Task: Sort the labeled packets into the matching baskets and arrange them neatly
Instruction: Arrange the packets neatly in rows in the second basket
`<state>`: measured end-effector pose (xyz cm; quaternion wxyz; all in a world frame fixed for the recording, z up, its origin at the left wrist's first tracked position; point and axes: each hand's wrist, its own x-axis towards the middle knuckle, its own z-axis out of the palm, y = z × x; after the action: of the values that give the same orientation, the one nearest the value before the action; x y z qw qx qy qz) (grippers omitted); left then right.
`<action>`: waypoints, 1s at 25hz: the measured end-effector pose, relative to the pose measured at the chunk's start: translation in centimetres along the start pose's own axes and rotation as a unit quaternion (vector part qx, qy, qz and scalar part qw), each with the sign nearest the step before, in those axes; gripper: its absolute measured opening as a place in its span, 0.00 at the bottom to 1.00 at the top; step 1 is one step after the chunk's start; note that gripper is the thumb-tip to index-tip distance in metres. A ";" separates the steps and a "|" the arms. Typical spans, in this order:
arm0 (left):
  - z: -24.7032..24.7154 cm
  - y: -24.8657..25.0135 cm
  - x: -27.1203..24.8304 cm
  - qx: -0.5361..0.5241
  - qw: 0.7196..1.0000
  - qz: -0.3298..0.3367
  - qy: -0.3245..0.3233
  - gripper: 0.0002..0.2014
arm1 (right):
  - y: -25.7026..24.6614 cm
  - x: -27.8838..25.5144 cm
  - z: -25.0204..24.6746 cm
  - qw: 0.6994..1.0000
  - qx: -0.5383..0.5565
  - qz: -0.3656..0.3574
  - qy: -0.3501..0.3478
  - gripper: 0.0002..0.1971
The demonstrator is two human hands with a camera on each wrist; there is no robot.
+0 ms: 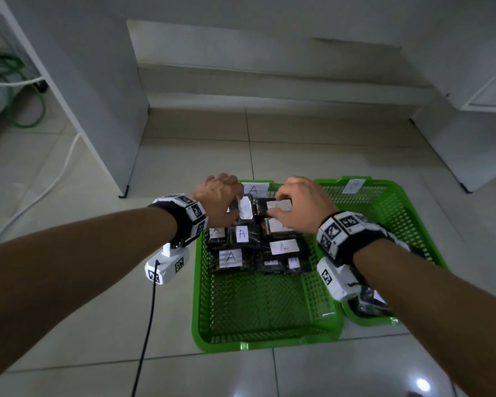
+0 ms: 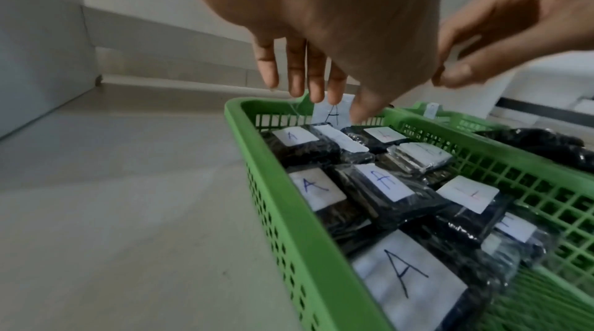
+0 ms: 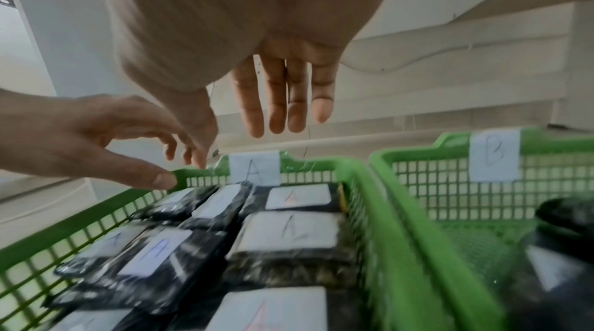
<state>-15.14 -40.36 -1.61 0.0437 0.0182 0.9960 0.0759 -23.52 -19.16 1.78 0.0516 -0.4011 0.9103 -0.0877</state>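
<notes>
On pale floor tiles beside white cabinets, both hands hover with relaxed fingers

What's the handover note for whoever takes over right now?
Left hand: open, fingers relaxed above the far-left dark plastic packets with white A labels, gripping nothing.
Right hand: open too, above the far-right packets.
Left green plastic mesh basket tagged A: holds the A packets in rough rows at its far end; near end bare.
Right green mesh basket tagged B: a few dark packets at its near end, labels unreadable.
Done: A packets are in basket A.
Left: straighten the far row; check basket B, mostly hidden by the right arm.
</notes>
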 end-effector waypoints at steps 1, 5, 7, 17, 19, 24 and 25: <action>-0.3 0.3 0.3 -0.004 1.000 -0.005 0.001 0.13 | 1.0 0.1 -0.8 1.000 -0.007 0.003 -0.007 0.18; -2.1 1.9 2.1 -0.012 0.998 -0.055 0.006 0.14 | 4.0 1.0 -4.1 0.999 -0.010 -0.001 -0.033 0.11; -3.0 3.5 3.1 -0.024 0.997 -0.069 0.005 0.12 | 5.3 1.4 -5.6 0.998 -0.017 -0.004 -0.058 0.09; -4.5 20.1 13.5 -0.058 0.996 -0.068 -0.019 0.11 | 15.9 0.7 -10.4 0.976 -0.112 -0.099 -0.161 0.05; -2.8 23.2 15.4 -0.046 0.992 -0.068 -0.094 0.12 | 19.6 -0.3 -8.8 0.979 -0.088 -0.086 -0.165 0.05; 2.0 26.0 16.0 -0.077 0.969 -0.110 -0.208 0.24 | 26.5 -3.5 -3.1 0.978 0.068 -0.049 -0.191 0.11; 2.9 26.3 16.1 -0.082 0.967 -0.127 -0.208 0.26 | 27.1 -4.1 -2.3 0.975 0.074 -0.051 -0.202 0.16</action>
<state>-30.10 -13.30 -1.80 0.2600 -0.0963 0.9497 0.1456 -40.70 2.07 -1.35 0.2597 -0.4512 0.8506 -0.0741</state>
